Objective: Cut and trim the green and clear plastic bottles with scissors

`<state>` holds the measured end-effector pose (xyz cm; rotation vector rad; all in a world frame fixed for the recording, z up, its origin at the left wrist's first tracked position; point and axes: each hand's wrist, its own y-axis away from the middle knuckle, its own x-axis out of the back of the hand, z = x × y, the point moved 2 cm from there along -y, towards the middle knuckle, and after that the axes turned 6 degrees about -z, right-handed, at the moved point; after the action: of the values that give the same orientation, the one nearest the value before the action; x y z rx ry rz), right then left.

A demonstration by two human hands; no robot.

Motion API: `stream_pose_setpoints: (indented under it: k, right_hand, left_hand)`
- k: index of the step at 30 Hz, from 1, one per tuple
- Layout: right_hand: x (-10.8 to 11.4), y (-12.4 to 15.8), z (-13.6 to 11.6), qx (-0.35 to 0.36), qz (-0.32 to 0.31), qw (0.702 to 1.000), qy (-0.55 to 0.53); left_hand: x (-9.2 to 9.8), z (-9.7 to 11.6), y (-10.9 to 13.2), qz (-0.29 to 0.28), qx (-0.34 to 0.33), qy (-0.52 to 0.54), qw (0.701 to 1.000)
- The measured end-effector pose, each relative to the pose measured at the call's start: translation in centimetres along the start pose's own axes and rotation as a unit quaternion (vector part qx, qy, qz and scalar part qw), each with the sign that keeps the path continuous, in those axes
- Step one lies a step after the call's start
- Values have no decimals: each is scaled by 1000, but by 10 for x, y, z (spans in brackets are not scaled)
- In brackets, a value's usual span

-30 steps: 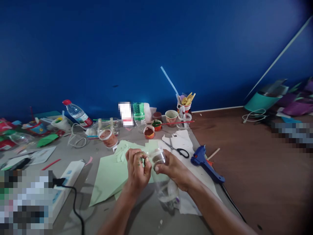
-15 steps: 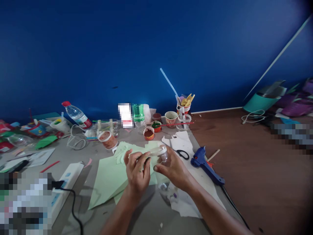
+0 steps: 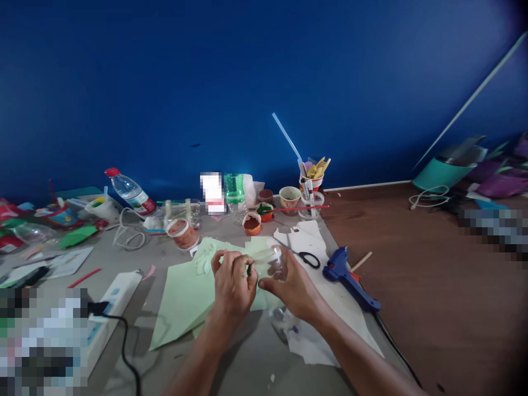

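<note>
A clear plastic bottle piece point(image 3: 267, 262) is held up between my two hands above the papers. My right hand point(image 3: 300, 287) curves around its right side, thumb and fingers gripping it. The fingers of my left hand point(image 3: 233, 281) are bent and pinched at its left edge; they partly hide that end. Below lie light green paper sheets point(image 3: 181, 308), with a crumpled pale green bit on top. Another clear plastic piece point(image 3: 279, 320) rests on the table just under my right hand, at the edge of a white paper point(image 3: 315, 344).
Right of my hands lie black-handled scissors point(image 3: 309, 259) and a blue glue gun point(image 3: 350, 280) with its cord. Behind stand paint cups point(image 3: 252, 224), a tub point(image 3: 183, 235) and a utensil cup point(image 3: 312, 180). A power strip point(image 3: 111, 300) and a tilted water bottle point(image 3: 131, 192) are left.
My left fingers have curled slightly and shifted at the edge of the plastic piece. The piece has turned a little in my hands. The view has moved slightly.
</note>
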<state>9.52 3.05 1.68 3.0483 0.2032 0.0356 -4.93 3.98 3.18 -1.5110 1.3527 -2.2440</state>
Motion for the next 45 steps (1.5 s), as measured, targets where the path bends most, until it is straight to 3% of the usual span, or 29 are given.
stream_pose_setpoints:
  k: [8, 14, 18, 20, 24, 29, 32, 37, 41, 45]
  right_hand:
    - [-7, 3, -8, 3, -127, 968, -218]
    - [-7, 4, -9, 6, -151, 956, -252]
    - [-7, 3, -5, -21, -117, 957, -265]
    - [-7, 3, -3, -17, -84, 969, -231]
    - [-3, 4, -4, 43, -12, 997, -65]
    - [4, 7, -4, 95, 65, 990, 87]
    - [7, 8, -6, 114, 87, 978, 155]
    - [7, 10, -6, 192, 90, 943, 257]
    - [6, 11, -3, 256, 114, 898, 338]
    - [5, 10, 0, 276, 130, 866, 396]
  left_hand:
    - [0, -1, 8, 25, 57, 92, 994]
    - [9, 7, 5, 71, 20, 96, 993]
    - [11, 9, 4, 93, 23, 94, 991]
    - [10, 9, 4, 96, 47, 103, 989]
    - [7, 8, 8, 71, 101, 147, 981]
    - [5, 6, 10, 90, 128, 261, 953]
    - [3, 4, 8, 97, 169, 308, 931]
    - [0, 1, 4, 29, 212, 311, 926]
    - [-4, 1, 4, -1, 290, 350, 891]
    - [-8, 4, 4, -32, 362, 370, 855]
